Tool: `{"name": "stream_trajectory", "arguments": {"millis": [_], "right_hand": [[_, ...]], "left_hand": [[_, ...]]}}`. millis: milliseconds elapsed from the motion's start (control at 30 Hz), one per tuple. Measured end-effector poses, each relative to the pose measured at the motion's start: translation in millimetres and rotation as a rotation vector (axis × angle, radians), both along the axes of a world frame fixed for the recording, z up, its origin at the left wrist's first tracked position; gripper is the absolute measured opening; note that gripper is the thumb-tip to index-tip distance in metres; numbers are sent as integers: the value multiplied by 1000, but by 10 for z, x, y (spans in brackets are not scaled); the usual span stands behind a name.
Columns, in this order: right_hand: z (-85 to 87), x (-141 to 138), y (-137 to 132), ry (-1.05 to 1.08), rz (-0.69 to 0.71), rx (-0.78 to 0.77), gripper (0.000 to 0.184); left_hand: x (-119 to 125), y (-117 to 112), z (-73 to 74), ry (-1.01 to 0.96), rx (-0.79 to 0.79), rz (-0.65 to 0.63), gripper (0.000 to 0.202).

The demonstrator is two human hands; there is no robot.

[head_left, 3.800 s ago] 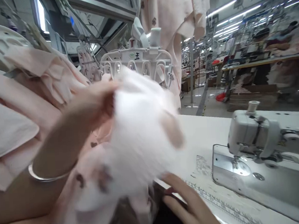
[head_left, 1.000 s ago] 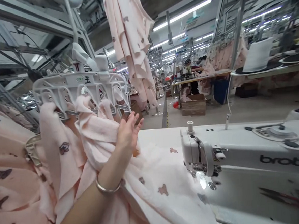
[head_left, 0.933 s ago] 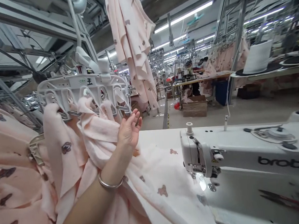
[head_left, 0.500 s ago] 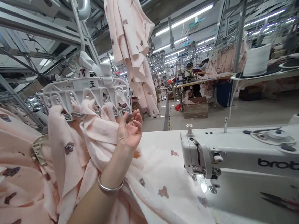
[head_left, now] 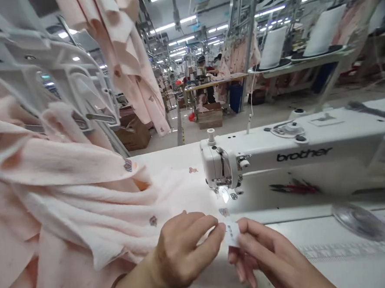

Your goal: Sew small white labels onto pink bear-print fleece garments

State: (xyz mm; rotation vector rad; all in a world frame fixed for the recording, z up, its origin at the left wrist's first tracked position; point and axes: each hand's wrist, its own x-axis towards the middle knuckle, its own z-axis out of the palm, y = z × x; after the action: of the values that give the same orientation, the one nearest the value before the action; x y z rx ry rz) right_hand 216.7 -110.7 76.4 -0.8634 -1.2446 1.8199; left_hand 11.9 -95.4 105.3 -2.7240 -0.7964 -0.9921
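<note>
A small white label (head_left: 231, 233) with dark print is held between my two hands, just in front of the sewing machine's needle area. My right hand (head_left: 267, 250) pinches its right edge between thumb and forefinger, the other fingers curled below. At its left edge, the fingertips of my left hand (head_left: 187, 248) are pinched together; a bangle circles that wrist. Under my hands lies pale pink fleece fabric (head_left: 172, 197) with small bear prints, spread over the machine table and running under the lit needle area. The left palm is hidden.
The white sewing machine (head_left: 297, 155) stands ahead and right, with red-handled snips (head_left: 296, 187) lying behind its arm. A clear round dish (head_left: 360, 221) is at right. Pink pieces hang from a white clip hanger (head_left: 58, 78) at left. Thread cones (head_left: 273, 48) stand on a rear shelf.
My left hand has come down from beside the hanger clips to the needle area. My right hand has come into view, and a label is now between the hands. The view has shifted right.
</note>
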Motion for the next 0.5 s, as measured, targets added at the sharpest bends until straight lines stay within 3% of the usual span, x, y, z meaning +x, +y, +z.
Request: {"name": "stream_trajectory", "arguments": {"millis": [33, 100, 200, 267, 333, 500], "right_hand": [[57, -27, 32, -17, -10, -15, 38], [85, -50, 63, -114, -29, 15, 36], [50, -46, 62, -290, -38, 106, 33], [41, -45, 66, -351, -34, 136, 32], [47, -52, 80, -368, -25, 142, 31], [47, -64, 89, -321, -24, 77, 32]], "left_hand": [[0, -25, -28, -14, -29, 14, 32], [4, -37, -34, -143, -292, 120, 33], [44, -20, 23, -398, -1002, 226, 24], [87, -9, 52, -524, -1341, 223, 24], [131, 2, 52, -621, -1474, 226, 27], [201, 34, -22, -694, -1546, 241, 29]]}}
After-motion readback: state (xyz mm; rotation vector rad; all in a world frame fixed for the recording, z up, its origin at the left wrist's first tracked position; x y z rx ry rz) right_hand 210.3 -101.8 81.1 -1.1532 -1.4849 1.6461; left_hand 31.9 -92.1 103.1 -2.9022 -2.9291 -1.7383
